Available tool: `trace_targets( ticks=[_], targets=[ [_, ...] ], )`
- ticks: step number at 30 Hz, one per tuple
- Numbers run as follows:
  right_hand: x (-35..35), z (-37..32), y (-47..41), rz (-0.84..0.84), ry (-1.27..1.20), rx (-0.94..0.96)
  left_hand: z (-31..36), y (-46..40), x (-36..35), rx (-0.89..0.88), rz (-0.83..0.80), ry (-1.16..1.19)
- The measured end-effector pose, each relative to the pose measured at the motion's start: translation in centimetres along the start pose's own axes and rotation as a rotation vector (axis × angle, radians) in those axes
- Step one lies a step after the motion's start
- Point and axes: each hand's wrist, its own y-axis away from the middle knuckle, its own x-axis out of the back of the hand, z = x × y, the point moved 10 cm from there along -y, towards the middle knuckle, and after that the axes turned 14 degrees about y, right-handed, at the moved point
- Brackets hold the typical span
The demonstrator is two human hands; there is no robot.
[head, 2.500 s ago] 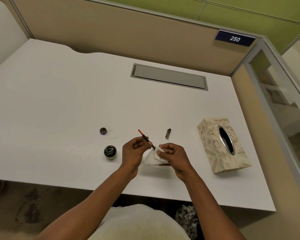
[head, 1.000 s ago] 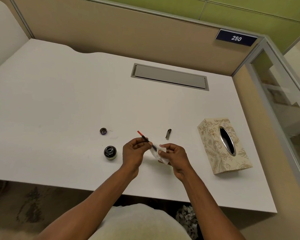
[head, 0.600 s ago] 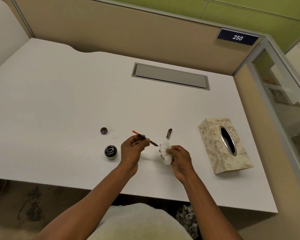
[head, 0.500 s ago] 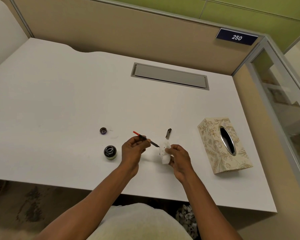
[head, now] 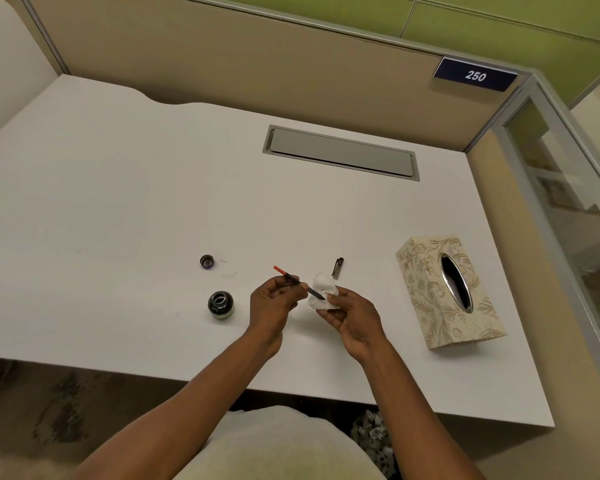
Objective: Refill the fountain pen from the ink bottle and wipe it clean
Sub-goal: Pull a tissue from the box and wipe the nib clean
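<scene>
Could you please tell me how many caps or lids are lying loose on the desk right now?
2. The ink bottle's round lid lies behind the open ink bottle; the pen cap lies beyond the tissue in the right hand. None seems hidden.

Low in the middle of the frame we are pinching the fountain pen [head: 298,284] in our left hand [head: 271,304], its dark tip touching the crumpled tissue [head: 323,294] our right hand [head: 354,322] is gripping. The open ink bottle [head: 220,304] is standing left of our hands, the tissue box [head: 447,292] lying at right.
</scene>
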Motion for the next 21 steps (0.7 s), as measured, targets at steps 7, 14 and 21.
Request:
trace_targets(
  ticks=[7, 14, 21],
  targets=[
    [-0.7, -0.3, 0.7, -0.05, -0.12, -0.03, 0.4, -0.3, 0.4, -0.042, 0.025, -0.037],
    [-0.8, -0.4, 0.5, -0.085, 0.054, 0.023, 0.6, -0.2, 0.2, -0.066, 0.021, -0.064],
    [-0.7, -1.6, 0.9, -0.015, 0.324, 0.139, 0.7, -0.2, 0.4, -0.081, 0.031, -0.075]
  ],
)
